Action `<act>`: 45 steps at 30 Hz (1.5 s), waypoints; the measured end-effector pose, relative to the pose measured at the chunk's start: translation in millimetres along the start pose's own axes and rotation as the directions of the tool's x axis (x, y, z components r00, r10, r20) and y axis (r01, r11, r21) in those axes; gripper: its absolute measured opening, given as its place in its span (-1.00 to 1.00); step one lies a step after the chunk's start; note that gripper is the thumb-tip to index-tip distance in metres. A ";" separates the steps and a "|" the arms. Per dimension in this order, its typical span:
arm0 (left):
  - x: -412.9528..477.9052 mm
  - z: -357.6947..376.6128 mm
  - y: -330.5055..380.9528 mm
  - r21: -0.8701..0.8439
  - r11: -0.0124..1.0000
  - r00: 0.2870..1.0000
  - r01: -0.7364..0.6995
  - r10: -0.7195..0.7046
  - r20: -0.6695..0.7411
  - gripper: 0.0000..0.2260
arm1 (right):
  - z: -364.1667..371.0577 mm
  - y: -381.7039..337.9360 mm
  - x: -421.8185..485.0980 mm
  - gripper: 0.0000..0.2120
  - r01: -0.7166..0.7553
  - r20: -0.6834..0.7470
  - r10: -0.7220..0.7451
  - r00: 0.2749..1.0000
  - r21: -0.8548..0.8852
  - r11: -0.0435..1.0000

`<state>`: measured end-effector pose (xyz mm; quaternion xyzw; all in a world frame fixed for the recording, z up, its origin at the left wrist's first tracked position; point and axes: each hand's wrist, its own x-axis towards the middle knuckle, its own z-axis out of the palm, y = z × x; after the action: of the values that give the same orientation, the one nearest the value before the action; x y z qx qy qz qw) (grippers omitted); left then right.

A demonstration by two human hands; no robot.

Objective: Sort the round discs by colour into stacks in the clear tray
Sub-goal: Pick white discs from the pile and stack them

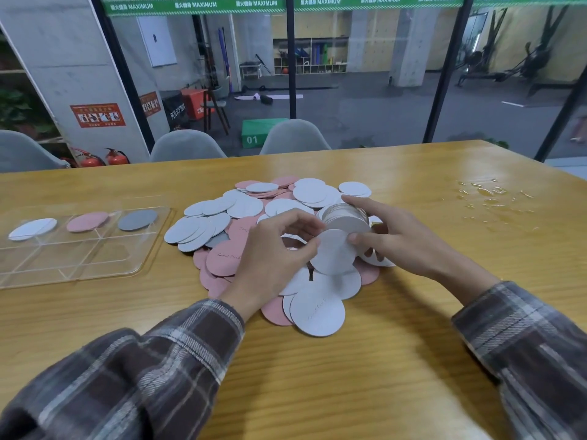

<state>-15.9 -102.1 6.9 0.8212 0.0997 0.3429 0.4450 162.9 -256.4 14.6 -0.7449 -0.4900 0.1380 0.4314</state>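
Loose discs (241, 211) were heaped mid-frame on the table (381, 360). The right hand (403, 239) was curled round a stack of white discs (346, 217) just above the heap. The left hand (273, 252) pinched the edge of a single white disc (333, 254) right against that stack. The clear tray (95, 265) sat at the left, with white, pink and grey discs in its three upper compartments.

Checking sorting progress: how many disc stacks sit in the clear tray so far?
3, all in the far row of the clear plastic tray: white round discs at left, pink round discs in the middle, grey round discs at right. None looks hidden.
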 end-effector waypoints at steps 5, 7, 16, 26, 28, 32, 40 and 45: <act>2.1 3.5 -0.8 0.012 0.999 0.997 -0.046 0.047 -0.064 -0.85 | -1.4 -3.8 -1.9 -0.35 0.026 0.017 -0.026 1.000 -0.037 0.999; 2.4 4.3 -0.9 0.013 0.998 0.995 -0.058 0.059 -0.078 -0.86 | 0.8 -2.3 -1.6 -0.31 0.048 0.007 -0.047 0.999 -0.077 0.996; 0.3 1.5 -3.0 0.057 0.997 0.992 -0.058 0.063 -0.109 -0.88 | 2.1 1.1 -0.6 -0.29 0.059 -0.045 -0.068 0.997 -0.192 0.980; -9.9 4.1 -9.6 0.462 0.885 0.978 -0.061 -0.039 0.205 -0.65 | 0.3 -0.9 -0.6 -0.30 0.030 -0.089 -0.046 0.995 -0.173 0.984; -9.7 2.3 -7.8 0.444 0.895 0.974 -0.036 -0.068 0.215 -0.64 | 1.1 -1.5 -0.9 -0.31 0.028 -0.098 -0.047 0.994 -0.182 0.983; -9.1 -0.9 -3.9 0.354 0.935 0.968 0.039 -0.123 0.220 -0.75 | 1.4 -1.4 -0.6 -0.31 0.019 -0.099 -0.037 0.994 -0.182 0.983; -4.6 -3.8 -1.0 0.070 0.992 0.994 0.100 -0.102 0.028 -0.85 | -0.5 -2.4 -0.1 -0.34 0.008 -0.061 -0.016 0.998 -0.130 0.991; -4.9 -1.2 -5.4 0.081 0.994 0.997 0.078 -0.076 -0.028 -0.86 | 0.9 -7.6 -2.6 -0.35 0.005 -0.012 -0.006 1.000 -0.048 0.999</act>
<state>-19.6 -100.5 0.7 0.8300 0.1507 0.3314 0.4226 156.4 -257.1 19.5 -0.7544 -0.4926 0.1205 0.4169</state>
